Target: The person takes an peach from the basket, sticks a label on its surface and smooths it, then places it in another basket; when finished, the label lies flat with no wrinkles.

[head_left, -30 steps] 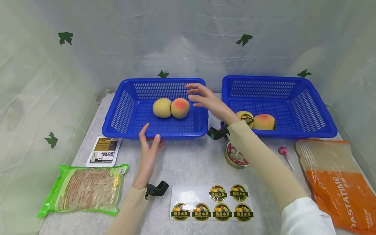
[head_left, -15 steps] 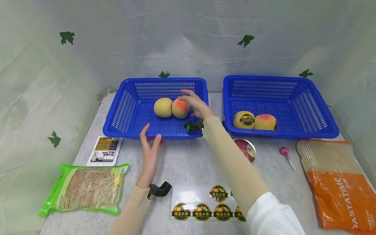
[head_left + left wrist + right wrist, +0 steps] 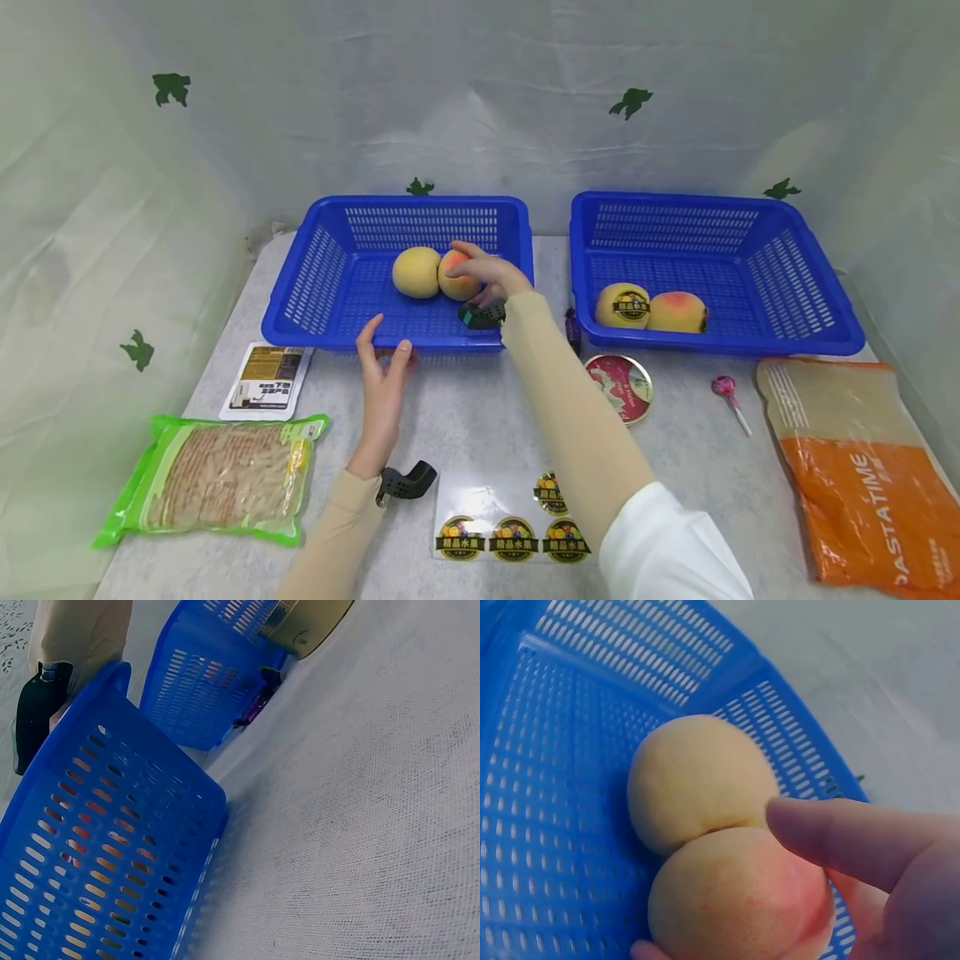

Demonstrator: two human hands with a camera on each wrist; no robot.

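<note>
Inside the left blue basket (image 3: pixel 465 342), a red-blushed peach (image 3: pixel 453 285) lies against a yellow peach (image 3: pixel 416 272). My right hand (image 3: pixel 491 273) reaches over the basket's right side and holds the blushed peach, fingers curved over its top. In the right wrist view, one finger (image 3: pixel 832 832) lies along the upper right of this peach (image 3: pixel 727 896), and another fingertip shows at its lower left. At the basket's front rim is my left hand (image 3: pixel 382 396), thumb and index finger spread apart. The left wrist view shows the basket's slotted wall (image 3: pixel 112 847) but not the left hand.
The right blue basket (image 3: pixel 750 342) holds a stickered peach (image 3: pixel 622 306) and another peach (image 3: pixel 677 312). Nearby lie a round tin (image 3: pixel 633 387), wrapped candy (image 3: pixel 572 329), lollipop (image 3: pixel 724 386), PASTATIME bag (image 3: pixel 862 475), sticker sheet (image 3: pixel 487 496), green-edged bag (image 3: pixel 225 475) and white pouch (image 3: pixel 266 383).
My right hand has moved left and down from the basket's right side onto the blushed peach, its fingers closing around it. The left hand stays at the front rim.
</note>
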